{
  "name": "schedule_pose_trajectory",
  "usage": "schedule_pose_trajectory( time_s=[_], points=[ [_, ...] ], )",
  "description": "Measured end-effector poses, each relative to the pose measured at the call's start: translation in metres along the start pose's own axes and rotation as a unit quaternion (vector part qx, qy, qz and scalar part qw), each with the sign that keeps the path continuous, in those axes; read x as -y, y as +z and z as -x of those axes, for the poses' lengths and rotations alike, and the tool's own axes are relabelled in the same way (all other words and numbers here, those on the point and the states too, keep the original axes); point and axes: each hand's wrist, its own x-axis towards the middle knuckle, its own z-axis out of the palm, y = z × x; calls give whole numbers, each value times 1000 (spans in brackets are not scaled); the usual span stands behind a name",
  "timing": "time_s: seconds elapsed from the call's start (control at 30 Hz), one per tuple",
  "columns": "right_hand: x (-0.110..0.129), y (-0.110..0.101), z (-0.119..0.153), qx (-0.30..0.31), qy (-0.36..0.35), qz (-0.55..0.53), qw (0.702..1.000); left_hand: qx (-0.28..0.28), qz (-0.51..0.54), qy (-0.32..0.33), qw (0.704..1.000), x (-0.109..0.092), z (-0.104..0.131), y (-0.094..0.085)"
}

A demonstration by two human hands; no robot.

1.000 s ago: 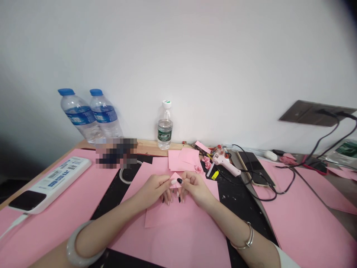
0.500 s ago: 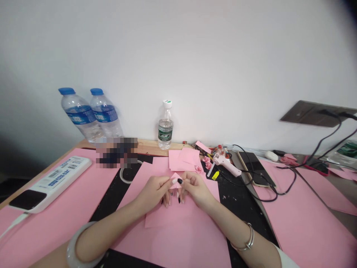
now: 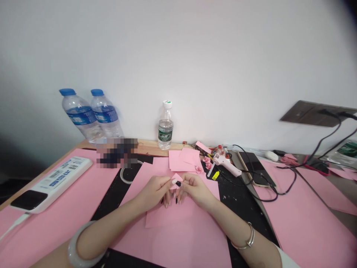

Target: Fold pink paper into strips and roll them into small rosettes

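Observation:
A small piece of pink paper (image 3: 176, 176) with a pointed top is pinched between my two hands. My left hand (image 3: 160, 189) is closed on its left side, the white-nailed thumb pressing the front. On the other side my right hand (image 3: 194, 188) grips it, its black-nailed thumb touching the left thumb. The fingers behind partly hide the paper, so its folds are hard to make out. Below lies a smaller pink sheet (image 3: 160, 219) on a large pink sheet (image 3: 178, 245).
Beyond my hands are pink squares (image 3: 178, 160), folded paper roses (image 3: 206, 162) and a glue gun (image 3: 227, 165). A phone (image 3: 255, 169) with black cables lies to the right. A white power bank (image 3: 55, 184) sits left. A water bottle (image 3: 165, 128) stands against the wall.
My right thumb has shifted slightly left and down over the paper, closer against the left thumb. Both hands otherwise stay in place.

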Motion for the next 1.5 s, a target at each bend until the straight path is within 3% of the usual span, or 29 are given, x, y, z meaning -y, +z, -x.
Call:
schedule_pose_trajectory(
  time_s=[0.6, 1.1, 1.5],
  points=[
    [2, 1, 0, -19, 16, 12, 1000, -1, -3, 14, 1000, -1, 1, -1],
    [2, 3, 1, -11, -4, 26, 1000, -13, 69, -54, 996, 5, -2, 0],
    [-2, 1, 0, -15, -4, 22, 1000, -9, 47, -38, 998, 4, -2, -1]
  ],
)
